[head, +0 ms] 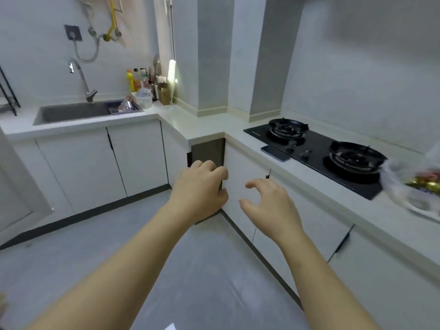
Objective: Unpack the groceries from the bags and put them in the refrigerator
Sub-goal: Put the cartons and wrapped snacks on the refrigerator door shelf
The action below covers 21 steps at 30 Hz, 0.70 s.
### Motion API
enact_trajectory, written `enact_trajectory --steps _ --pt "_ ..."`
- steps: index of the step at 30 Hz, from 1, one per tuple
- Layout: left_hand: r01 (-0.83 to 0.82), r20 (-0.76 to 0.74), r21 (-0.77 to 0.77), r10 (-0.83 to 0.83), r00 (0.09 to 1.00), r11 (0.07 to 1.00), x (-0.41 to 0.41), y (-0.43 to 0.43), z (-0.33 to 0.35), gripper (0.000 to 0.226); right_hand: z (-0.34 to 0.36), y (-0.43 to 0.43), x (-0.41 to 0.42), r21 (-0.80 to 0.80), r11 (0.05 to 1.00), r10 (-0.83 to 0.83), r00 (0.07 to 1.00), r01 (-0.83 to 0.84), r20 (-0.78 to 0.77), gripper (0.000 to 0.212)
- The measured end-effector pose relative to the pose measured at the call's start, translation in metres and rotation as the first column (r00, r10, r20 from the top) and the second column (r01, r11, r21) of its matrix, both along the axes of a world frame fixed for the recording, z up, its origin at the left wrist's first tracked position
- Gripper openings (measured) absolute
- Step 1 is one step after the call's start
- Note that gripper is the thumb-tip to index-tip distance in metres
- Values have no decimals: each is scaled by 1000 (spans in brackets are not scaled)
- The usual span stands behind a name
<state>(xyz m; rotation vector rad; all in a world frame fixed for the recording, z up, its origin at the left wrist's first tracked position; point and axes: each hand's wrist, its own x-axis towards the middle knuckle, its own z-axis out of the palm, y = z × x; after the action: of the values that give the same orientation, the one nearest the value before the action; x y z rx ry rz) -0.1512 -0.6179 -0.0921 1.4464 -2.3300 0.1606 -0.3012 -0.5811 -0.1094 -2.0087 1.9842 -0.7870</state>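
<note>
Both bare arms are stretched forward over the grey floor (202, 258), and nothing is held in either hand. The left hand (200, 186) is seen from the back with its fingers loosely curled and its thumb tucked toward them. It lies in front of the dark gap (208, 148) at the inner corner of the white cabinets (138, 158). Whether the cabinet edge is touched cannot be told. The right hand (269, 201) is held just beside it, apart from it, with fingers spread and lightly bent and the palm empty, in front of a white cabinet door.

The grocery bag (414, 189) is found at the far right edge of the view. It rests on the countertop (204, 125) just past the near right corner of the black gas hob (316, 151), well apart from both hands. It is blurred; clear plastic is made out, with red and gold packets inside. No more can be told of its contents.

A dark phone (275, 153) is laid flat at the front edge of the countertop, against the left end of the hob. On the left run of the countertop a steel sink (71, 113) is set below a curved tap (82, 79). Bottles (137, 79) and a white tub (145, 98) are gathered at the back corner.
</note>
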Motion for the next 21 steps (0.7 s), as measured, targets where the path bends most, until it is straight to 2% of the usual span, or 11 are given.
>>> enact_trajectory --steps 7,13,21 --pt "185 31 140 -191 981 973 -95 -22 -49 34 -50 6 -91 151 964 -220 975 217 4 40" --pt "297 33 245 -314 949 923 -190 -39 -81 36 -69 8 -180 211 904 -382 924 372 5 40" --pt "421 21 290 -446 895 859 -300 -54 -100 39 -84 11 -269 265 835 -504 864 483 12 41"
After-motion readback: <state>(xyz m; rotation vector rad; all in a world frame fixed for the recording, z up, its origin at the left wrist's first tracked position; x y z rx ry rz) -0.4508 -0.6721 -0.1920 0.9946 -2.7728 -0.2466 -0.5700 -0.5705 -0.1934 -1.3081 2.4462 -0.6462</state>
